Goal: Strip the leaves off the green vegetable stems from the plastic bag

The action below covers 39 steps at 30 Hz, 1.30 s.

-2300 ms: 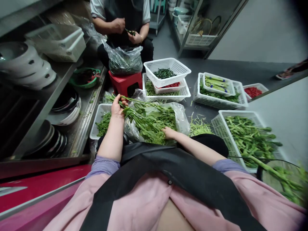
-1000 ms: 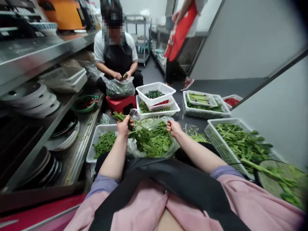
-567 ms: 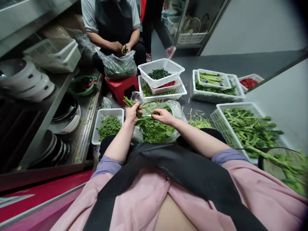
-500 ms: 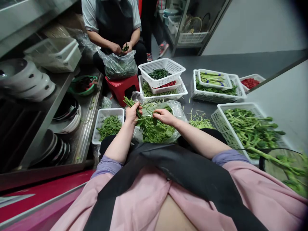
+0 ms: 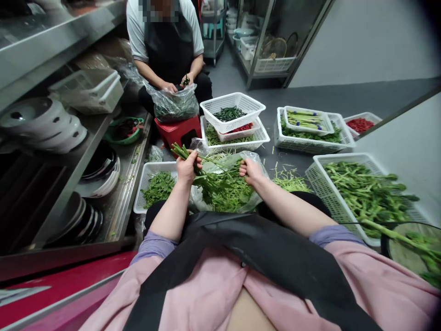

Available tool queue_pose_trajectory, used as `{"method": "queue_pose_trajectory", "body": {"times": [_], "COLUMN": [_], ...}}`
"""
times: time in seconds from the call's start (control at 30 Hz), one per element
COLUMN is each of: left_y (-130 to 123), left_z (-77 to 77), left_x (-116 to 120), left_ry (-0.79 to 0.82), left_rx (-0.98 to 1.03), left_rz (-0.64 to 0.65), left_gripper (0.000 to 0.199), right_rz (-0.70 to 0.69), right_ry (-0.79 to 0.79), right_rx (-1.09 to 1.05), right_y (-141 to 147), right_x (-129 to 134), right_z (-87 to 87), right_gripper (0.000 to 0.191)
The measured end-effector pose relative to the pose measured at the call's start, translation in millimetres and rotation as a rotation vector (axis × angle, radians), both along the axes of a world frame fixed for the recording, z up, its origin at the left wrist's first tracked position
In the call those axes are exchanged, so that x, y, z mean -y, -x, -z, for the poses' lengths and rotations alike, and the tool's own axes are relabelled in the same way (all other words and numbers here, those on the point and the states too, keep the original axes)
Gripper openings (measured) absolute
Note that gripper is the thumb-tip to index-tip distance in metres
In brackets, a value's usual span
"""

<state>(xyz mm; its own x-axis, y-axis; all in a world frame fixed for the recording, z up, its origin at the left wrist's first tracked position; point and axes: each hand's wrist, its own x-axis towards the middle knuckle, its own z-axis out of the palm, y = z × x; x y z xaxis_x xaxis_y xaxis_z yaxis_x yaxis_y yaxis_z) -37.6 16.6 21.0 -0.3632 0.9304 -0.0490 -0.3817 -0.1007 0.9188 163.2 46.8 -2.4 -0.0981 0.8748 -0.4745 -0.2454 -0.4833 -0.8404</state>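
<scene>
My left hand [image 5: 187,167] is closed around a bunch of leafy green stems [image 5: 210,184], with cut stem ends poking out above the fist and leaves hanging to the right. My right hand [image 5: 251,171] is curled closed to the right of the bunch; what its fingers hold is hidden. Both hands are over an open clear plastic bag [image 5: 257,195] in my lap area, filled with loose greens [image 5: 231,195]. To the left of the bag, a white basket [image 5: 138,197] contains more leafy greens [image 5: 159,187].
Across from me a person [image 5: 168,50] handles greens over a plastic bag on a red stool [image 5: 177,131]. Stacked white baskets [image 5: 237,124] hold green and red peppers. Thick green stems fill a basket [image 5: 319,177] at right. Metal shelving [image 5: 99,138] with dishes lines the left.
My right hand has moved right, away from the left hand, and its fingers have curled into a fist. My left hand still grips the bunch. The view has shifted slightly.
</scene>
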Motion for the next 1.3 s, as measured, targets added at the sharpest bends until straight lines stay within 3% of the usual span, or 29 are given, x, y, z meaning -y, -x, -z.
{"method": "queue_pose_trajectory", "body": {"times": [0.07, 0.2, 0.3, 0.43, 0.67, 0.83, 0.9, 0.97, 1.0, 1.13, 1.23, 1.3], "left_y": [0, -5, -6, -3, -22, -17, -7, 0, 1, -12, -15, -7], "left_z": [2.3, 13.0, 18.0, 18.7, 12.9, -3.8, -9.8, -10.5, -8.4, 9.8, 18.3, 16.2], "left_x": [-2, -5, -5, -3, 11, 22, 20, 17, 16, 10, 6, 3], "left_ry": [0.045, 0.113, 0.132, 0.106, -0.124, -0.189, -0.191, -0.149, -0.107, 0.057, 0.054, 0.061], "left_rx": [0.014, 0.024, 0.004, -0.045, -0.312, -0.283, -0.178, -0.105, -0.092, -0.097, -0.092, -0.072], "left_rz": [0.093, 0.233, 0.246, 0.268, 0.183, 0.138, 0.062, 0.04, 0.066, 0.257, 0.29, 0.228], "left_gripper": [0.046, 0.047, 0.046, 0.046, 0.032, 0.033, 0.035, 0.038, 0.039, 0.039, 0.036, 0.035], "right_rz": [-0.139, -0.561, -0.688, -0.669, -0.338, -0.277, -0.183, -0.133, -0.185, -0.61, -0.724, -0.74], "right_ry": [-0.02, 0.042, 0.098, 0.102, -0.153, -0.663, -0.689, -0.664, -0.671, -0.696, -0.791, -0.822], "right_rx": [-0.043, -0.095, -0.147, -0.064, 0.087, 0.678, 0.893, 0.925, 0.872, 0.62, 0.723, 0.957], "right_y": [4, 25, 35, 36, 47, 9, -16, -27, -26, 11, 26, 17], "right_x": [-2, 3, 7, 9, 18, 1, -9, -14, -13, 5, 12, 12], "right_z": [-6.4, -27.0, -38.4, -40.7, -29.8, -14.4, -11.9, -13.8, -15.9, -23.3, -19.9, -10.6], "right_gripper": [0.019, 0.009, 0.011, 0.019, 0.016, 0.013, 0.013, 0.021, 0.026, 0.035, 0.025, 0.022]}}
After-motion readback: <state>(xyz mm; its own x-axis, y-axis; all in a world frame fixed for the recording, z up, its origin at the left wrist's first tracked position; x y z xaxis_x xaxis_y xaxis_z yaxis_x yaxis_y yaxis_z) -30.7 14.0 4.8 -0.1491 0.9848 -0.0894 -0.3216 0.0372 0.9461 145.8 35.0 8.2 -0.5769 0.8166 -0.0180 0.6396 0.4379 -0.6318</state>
